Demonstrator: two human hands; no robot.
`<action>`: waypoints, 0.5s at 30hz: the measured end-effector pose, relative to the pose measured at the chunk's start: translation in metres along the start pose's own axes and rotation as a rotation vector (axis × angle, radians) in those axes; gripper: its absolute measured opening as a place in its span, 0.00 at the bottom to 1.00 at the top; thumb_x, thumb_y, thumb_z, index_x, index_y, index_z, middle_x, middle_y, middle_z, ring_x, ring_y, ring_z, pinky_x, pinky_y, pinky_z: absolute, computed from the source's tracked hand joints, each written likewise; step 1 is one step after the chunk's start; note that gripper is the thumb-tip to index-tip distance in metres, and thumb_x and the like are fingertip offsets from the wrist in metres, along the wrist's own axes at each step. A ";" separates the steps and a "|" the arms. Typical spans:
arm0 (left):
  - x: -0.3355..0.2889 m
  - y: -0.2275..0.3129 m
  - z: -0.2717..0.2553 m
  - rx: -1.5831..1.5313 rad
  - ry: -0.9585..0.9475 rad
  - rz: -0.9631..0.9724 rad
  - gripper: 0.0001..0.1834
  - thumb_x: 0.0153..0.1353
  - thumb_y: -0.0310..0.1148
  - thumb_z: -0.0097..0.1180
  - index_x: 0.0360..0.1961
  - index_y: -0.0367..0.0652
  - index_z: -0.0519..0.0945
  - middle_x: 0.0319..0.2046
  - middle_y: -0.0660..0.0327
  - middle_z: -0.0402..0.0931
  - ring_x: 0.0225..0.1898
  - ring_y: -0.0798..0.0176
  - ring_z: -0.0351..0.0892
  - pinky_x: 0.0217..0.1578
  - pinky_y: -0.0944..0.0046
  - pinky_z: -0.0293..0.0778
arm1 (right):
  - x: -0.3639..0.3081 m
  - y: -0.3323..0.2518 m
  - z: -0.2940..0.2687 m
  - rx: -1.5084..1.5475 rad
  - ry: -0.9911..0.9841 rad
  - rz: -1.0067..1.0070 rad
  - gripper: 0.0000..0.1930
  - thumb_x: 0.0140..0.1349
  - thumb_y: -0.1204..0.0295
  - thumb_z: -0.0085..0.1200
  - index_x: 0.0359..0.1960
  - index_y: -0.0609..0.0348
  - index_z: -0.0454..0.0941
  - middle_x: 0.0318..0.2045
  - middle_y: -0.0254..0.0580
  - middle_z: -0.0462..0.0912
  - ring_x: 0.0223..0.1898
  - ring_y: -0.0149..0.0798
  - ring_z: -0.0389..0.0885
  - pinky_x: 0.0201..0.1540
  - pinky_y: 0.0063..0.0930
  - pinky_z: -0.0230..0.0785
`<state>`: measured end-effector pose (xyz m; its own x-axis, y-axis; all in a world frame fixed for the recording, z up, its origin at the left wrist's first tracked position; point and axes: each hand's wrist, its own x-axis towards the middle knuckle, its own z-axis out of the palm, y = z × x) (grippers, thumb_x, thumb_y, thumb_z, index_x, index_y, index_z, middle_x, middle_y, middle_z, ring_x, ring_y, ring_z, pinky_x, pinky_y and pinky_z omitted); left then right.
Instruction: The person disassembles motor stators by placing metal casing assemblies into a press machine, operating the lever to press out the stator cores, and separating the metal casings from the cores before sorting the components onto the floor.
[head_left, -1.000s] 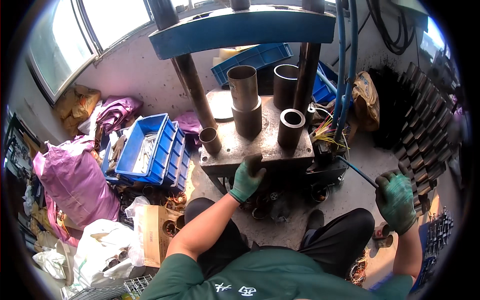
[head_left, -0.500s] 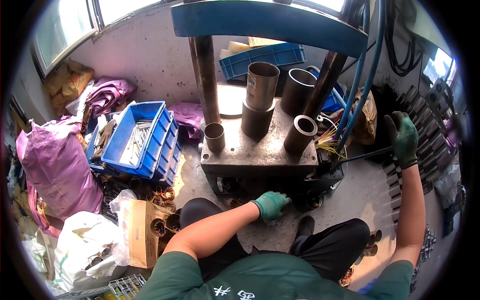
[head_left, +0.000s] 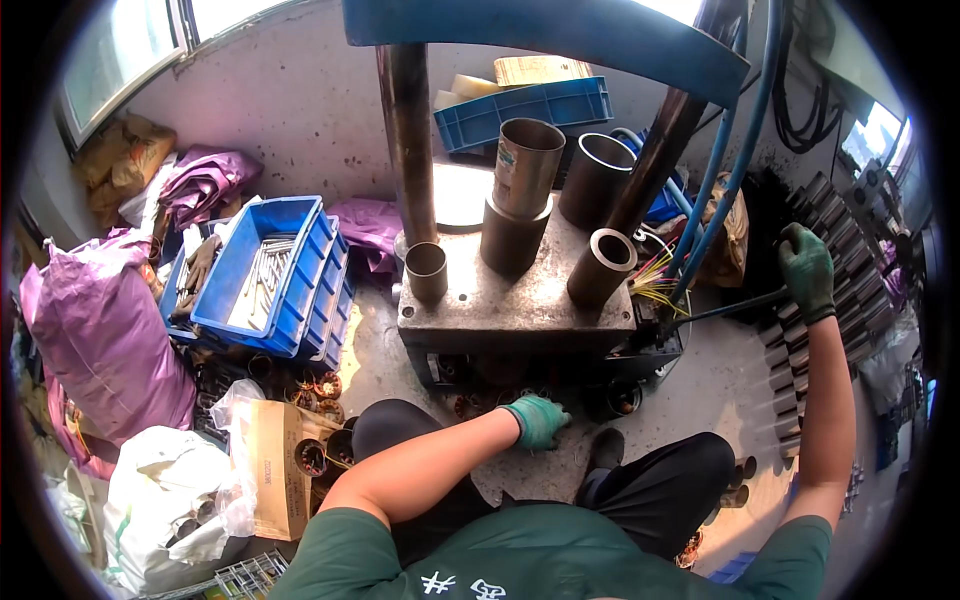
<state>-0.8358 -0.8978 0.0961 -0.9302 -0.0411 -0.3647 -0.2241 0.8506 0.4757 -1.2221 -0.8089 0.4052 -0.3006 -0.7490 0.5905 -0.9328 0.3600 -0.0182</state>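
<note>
My left hand (head_left: 540, 422), in a green glove, is in front of the press's dark underside with its fingers curled. What they hold, if anything, is hidden. Out to the right, my right hand (head_left: 808, 270), gloved too, has its fingers bent at the end of a black lever (head_left: 740, 307) and looks closed on it; the glove hides part of the grip. On the press's steel table (head_left: 510, 308) a metal cylinder (head_left: 528, 165) stands upright in a wider dark sleeve (head_left: 512, 242). Around it are a short ring (head_left: 427, 275), a thick-walled tube (head_left: 598, 270) and a wider tube (head_left: 597, 182).
A blue beam (head_left: 540, 30) spans two steel columns overhead. At left stand stacked blue crates (head_left: 318, 275) with metal rods, a purple sack (head_left: 110, 345) and a cardboard box (head_left: 275, 470). Copper-wound parts (head_left: 328, 385) lie beside my knee. Stacked tubes (head_left: 850, 270) line the right; blue hoses (head_left: 735, 180) hang nearby.
My right hand's fingers have drawn in, and the hand has shifted slightly. My left hand's fingers curl more. The pieces on the press stay in place; the view has tilted slightly.
</note>
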 end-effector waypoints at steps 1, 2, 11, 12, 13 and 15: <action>0.000 0.000 -0.001 0.016 -0.018 -0.010 0.30 0.62 0.43 0.65 0.64 0.42 0.79 0.59 0.46 0.79 0.59 0.42 0.81 0.57 0.44 0.77 | -0.001 0.002 0.001 0.001 0.006 -0.004 0.11 0.66 0.69 0.52 0.43 0.60 0.82 0.39 0.54 0.85 0.43 0.57 0.85 0.46 0.44 0.77; 0.001 0.000 -0.002 0.032 -0.035 -0.019 0.30 0.62 0.43 0.65 0.64 0.42 0.79 0.59 0.46 0.79 0.59 0.42 0.81 0.57 0.44 0.77 | -0.002 0.004 0.001 0.004 0.014 -0.006 0.10 0.66 0.69 0.52 0.42 0.61 0.81 0.38 0.55 0.84 0.42 0.57 0.85 0.46 0.44 0.76; 0.011 -0.005 0.004 0.033 -0.024 -0.037 0.31 0.61 0.43 0.64 0.64 0.42 0.79 0.59 0.46 0.80 0.59 0.42 0.81 0.57 0.44 0.77 | -0.006 0.001 -0.003 -0.022 -0.015 -0.008 0.11 0.66 0.67 0.53 0.42 0.61 0.82 0.37 0.54 0.85 0.41 0.57 0.85 0.46 0.44 0.77; 0.010 -0.004 0.002 0.033 -0.022 -0.033 0.31 0.61 0.43 0.64 0.64 0.42 0.79 0.59 0.46 0.80 0.59 0.42 0.81 0.57 0.44 0.77 | -0.008 0.002 -0.005 -0.027 -0.013 -0.012 0.11 0.66 0.67 0.53 0.42 0.61 0.82 0.37 0.54 0.85 0.41 0.57 0.85 0.46 0.44 0.77; 0.008 -0.002 -0.002 0.036 -0.031 -0.032 0.31 0.61 0.43 0.64 0.63 0.42 0.79 0.59 0.46 0.80 0.59 0.42 0.81 0.57 0.44 0.77 | -0.012 0.002 -0.007 -0.037 0.009 -0.018 0.11 0.67 0.66 0.54 0.41 0.61 0.81 0.35 0.54 0.84 0.40 0.57 0.84 0.44 0.45 0.76; 0.006 -0.001 -0.005 0.037 -0.035 -0.031 0.30 0.61 0.44 0.64 0.63 0.42 0.79 0.59 0.46 0.80 0.59 0.42 0.81 0.57 0.44 0.77 | -0.017 0.001 -0.012 -0.009 -0.014 -0.010 0.13 0.71 0.63 0.55 0.38 0.61 0.79 0.33 0.54 0.81 0.36 0.58 0.82 0.40 0.45 0.73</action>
<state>-0.8425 -0.9017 0.0971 -0.9119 -0.0498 -0.4073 -0.2414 0.8679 0.4343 -1.2159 -0.7892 0.4045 -0.2937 -0.7601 0.5796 -0.9341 0.3569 -0.0052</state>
